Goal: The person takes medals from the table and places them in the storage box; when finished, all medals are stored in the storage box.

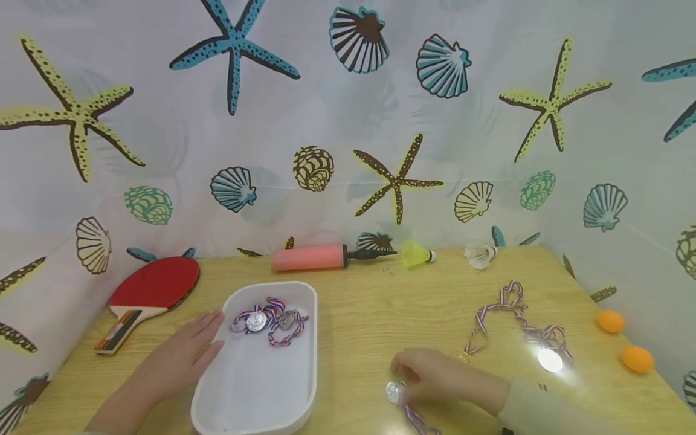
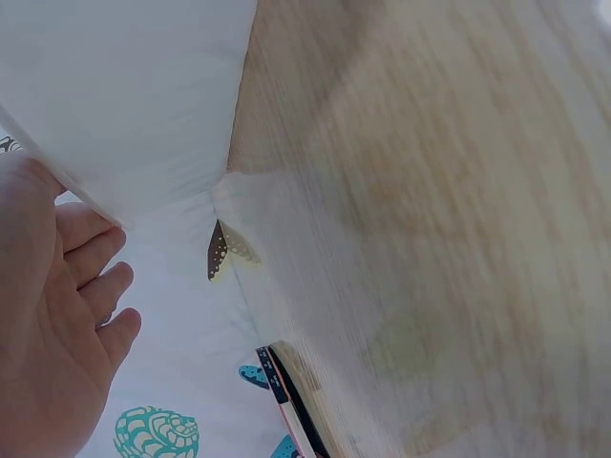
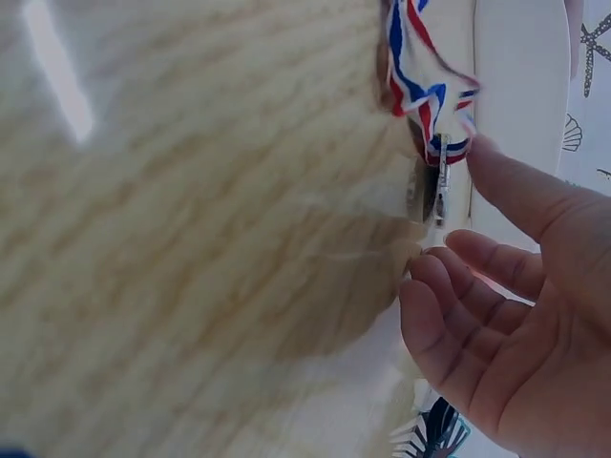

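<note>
My left hand (image 1: 182, 353) rests with extended fingers along the left rim of a white tray (image 1: 314, 362); in the left wrist view its fingers lie beside the tray's wall (image 2: 124, 105). Inside the tray are two silver medals (image 1: 257, 321) with striped red, white and blue ribbons. On the table right of the tray, my right hand (image 1: 435, 377) curls its thumb and fingers round the edges of another silver medal (image 1: 395, 392). The right wrist view catches this medal edge-on, its ribbon (image 3: 420, 57) bunched by the thumb tip.
Farther right lie a gold medal (image 1: 464, 357) and a shiny medal (image 1: 550, 359) with tangled ribbons. Two orange balls (image 1: 611, 321) sit at the right edge. A pink pump (image 1: 310, 258), yellow shuttlecock (image 1: 416, 255) and white shuttlecock (image 1: 480, 256) line the back; a red paddle (image 1: 157, 283) lies left.
</note>
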Demonstrator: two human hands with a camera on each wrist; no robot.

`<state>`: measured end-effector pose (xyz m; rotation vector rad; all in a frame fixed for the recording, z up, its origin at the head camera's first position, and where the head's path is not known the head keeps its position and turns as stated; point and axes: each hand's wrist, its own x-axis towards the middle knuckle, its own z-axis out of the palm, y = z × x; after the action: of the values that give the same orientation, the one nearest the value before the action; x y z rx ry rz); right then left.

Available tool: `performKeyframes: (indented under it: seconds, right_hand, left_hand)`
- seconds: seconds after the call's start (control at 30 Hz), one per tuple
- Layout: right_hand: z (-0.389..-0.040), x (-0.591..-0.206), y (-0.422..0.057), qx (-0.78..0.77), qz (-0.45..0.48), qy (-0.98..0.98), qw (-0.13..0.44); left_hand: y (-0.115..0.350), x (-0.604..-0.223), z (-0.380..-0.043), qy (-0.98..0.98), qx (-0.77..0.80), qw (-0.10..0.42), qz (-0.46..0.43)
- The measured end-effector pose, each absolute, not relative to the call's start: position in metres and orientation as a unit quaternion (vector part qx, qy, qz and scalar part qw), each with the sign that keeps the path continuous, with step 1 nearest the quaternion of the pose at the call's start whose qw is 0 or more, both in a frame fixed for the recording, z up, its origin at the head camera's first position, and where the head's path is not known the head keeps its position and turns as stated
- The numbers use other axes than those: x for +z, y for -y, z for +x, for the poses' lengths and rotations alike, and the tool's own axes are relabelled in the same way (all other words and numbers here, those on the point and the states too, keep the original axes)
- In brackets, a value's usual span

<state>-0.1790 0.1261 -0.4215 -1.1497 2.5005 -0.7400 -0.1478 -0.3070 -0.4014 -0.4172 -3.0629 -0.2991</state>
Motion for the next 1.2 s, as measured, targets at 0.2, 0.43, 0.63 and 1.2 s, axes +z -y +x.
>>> performKeyframes:
  seconds: [0.2, 0.43, 0.63, 1.2]
  right_hand:
    - [-0.175, -0.423, -0.125, -0.235, -0.395, -0.878, 0.137]
    - [-0.175, -0.426, -0.123, -0.22, -0.398, -0.881, 0.131]
    - [-0.176, -0.427, -0.124, -0.259, -0.404, -0.862, 0.164]
    - [-0.187, -0.403, -0.137, -0.489, -0.278, -0.79, 0.244]
  left_hand:
    - [0.307, -0.402, -0.148, 0.986, -0.095, 0.014, -0.134]
    - [0.306, -0.402, -0.147, 0.987, -0.094, 0.011, -0.133]
    - [0.306, -0.401, -0.146, 0.987, -0.096, 0.01, -0.13]
    - [0.305, -0.399, -0.148, 0.987, -0.098, 0.008, -0.13]
